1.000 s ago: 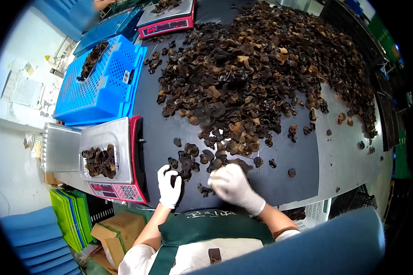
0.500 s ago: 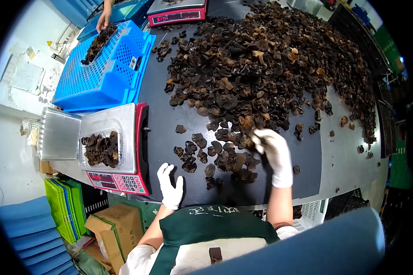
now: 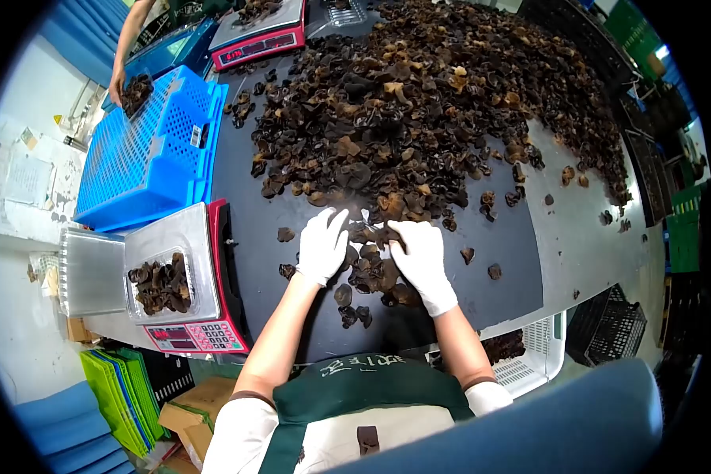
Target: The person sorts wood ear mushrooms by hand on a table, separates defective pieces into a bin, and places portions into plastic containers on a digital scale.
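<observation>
- Head view: your left hand (image 3: 324, 243) has moved from beside the scale (image 3: 170, 229) to the fungus pieces (image 3: 367, 275), lying between it and your right hand (image 3: 423, 257).
- Left fingers slightly parted, right thumb standing off; any grip cannot be told.
- Likely light, soft, tearable; pinch rims.
- Roundish, pointing every way; no clear long axis.
</observation>
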### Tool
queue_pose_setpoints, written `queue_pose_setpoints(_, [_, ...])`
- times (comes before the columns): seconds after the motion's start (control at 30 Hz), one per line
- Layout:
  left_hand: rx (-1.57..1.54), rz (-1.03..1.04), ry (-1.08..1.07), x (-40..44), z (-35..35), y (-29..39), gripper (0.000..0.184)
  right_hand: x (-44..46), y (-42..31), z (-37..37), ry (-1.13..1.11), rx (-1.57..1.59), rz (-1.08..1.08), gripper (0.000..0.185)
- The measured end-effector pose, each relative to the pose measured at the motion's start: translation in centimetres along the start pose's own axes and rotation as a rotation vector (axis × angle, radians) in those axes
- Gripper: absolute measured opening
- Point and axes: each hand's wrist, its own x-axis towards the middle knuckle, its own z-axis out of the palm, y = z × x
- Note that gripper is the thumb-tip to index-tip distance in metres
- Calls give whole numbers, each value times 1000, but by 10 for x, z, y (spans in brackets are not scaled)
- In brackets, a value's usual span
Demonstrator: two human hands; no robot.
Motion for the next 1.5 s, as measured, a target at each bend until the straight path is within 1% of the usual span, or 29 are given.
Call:
queue_pose_setpoints(0.03, [0,1,-2,1,0,-2,32,0,-3,-14,47,110,69,27])
queue_pose_setpoints(0.1, [11,-3,-105,-1,-1,-8,27,-10,-9,-56,70,436,346,25])
queue_pose_setpoints(0.17, [2,8,-70,-10,-4,-12,21,-38,15,-93,122,941,603,27])
queue_pose_setpoints(0.2, [-12,-1,-108,-13,-7,-14,20,-66,33,-105,158,1392,504,34])
queue_pose_setpoints(0.23, [-25,-8,-146,-16,-9,-15,20,-79,52,-112,134,1708,257,41])
queue_pose_setpoints(0.27, [-25,-17,-154,-19,-12,-15,23,-93,72,-119,31,2029,15,48])
queue_pose_setpoints(0.3, [-28,-14,-159,-18,-13,-9,23,-94,83,-122,-143,2170,-367,54])
queue_pose_setpoints(0.33, [-44,-41,-66,-15,-16,3,24,-97,75,-129,-52,2135,-265,58])
queue_pose_setpoints(0.37, [-60,-67,27,-11,-20,15,26,-99,64,-125,164,2034,15,47])
queue_pose_setpoints(0.43, [-110,159,-61,-7,-25,37,30,-91,51,-108,194,1180,452,33])
queue_pose_setpoints(0.5, [-28,379,-177,-18,-19,53,33,-74,17,-84,-5,566,382,34])
queue_pose_setpoints(0.57, [126,357,-288,-32,-20,54,38,-72,2,-49,-86,305,-32,47])
queue_pose_setpoints(0.63, [167,241,-244,-44,-26,38,44,-83,-21,-31,-221,108,-87,56])
queue_pose_setpoints(0.67, [195,164,-249,-49,-33,33,45,-91,-17,-22,-236,48,-90,67])
queue_pose_setpoints(0.77, [237,18,-248,-66,-59,21,50,-92,-9,-32,-117,77,32,67])
queue_pose_setpoints(0.87, [62,-39,-171,-91,-77,5,59,-97,0,-35,-132,-37,-72,45])
queue_pose_setpoints(0.9, [-14,-137,-131,-98,-83,5,68,-97,0,-33,-117,-40,-101,40])
queue_pose_setpoints(0.97, [-57,-236,-4,-111,-87,0,74,-94,-1,-37,-61,-19,-108,35])
queue_pose_setpoints(1.0, [-37,-285,39,-118,-86,-7,76,-90,-4,-44,-24,11,-78,33])
queue_pose_setpoints(1.03, [-39,-339,111,-123,-84,-11,71,-88,-4,-48,43,44,-60,32])
queue_pose_setpoints(1.1, [-174,-416,211,-140,-74,-34,66,-85,-6,-66,79,283,128,25])
queue_pose_setpoints(1.17, [-36,-375,179,-140,-79,-33,61,-86,-5,-101,-55,948,606,24])
queue_pose_setpoints(1.23, [-20,-377,132,-142,-75,-37,57,-104,27,-107,-124,1984,112,42])
queue_pose_setpoints(1.27, [-10,-374,123,-140,-74,-34,56,-114,36,-108,-173,2167,20,55])
queue_pose_setpoints(1.3, [-3,-364,99,-137,-73,-35,57,-116,27,-112,-105,2173,185,50])
queue_pose_setpoints(1.37, [15,-294,66,-132,-68,-34,59,-117,10,-107,-250,1343,403,34])
queue_pose_setpoints(1.4, [4,-264,48,-127,-67,-31,62,-108,-11,-104,-396,1079,277,32])
queue_pose_setpoints(1.43, [-17,-235,40,-124,-64,-27,59,-100,-32,-98,-531,807,154,33])
queue_pose_setpoints(1.5, [-31,-77,6,-123,-59,-24,52,-113,-52,-69,-525,435,-58,37])
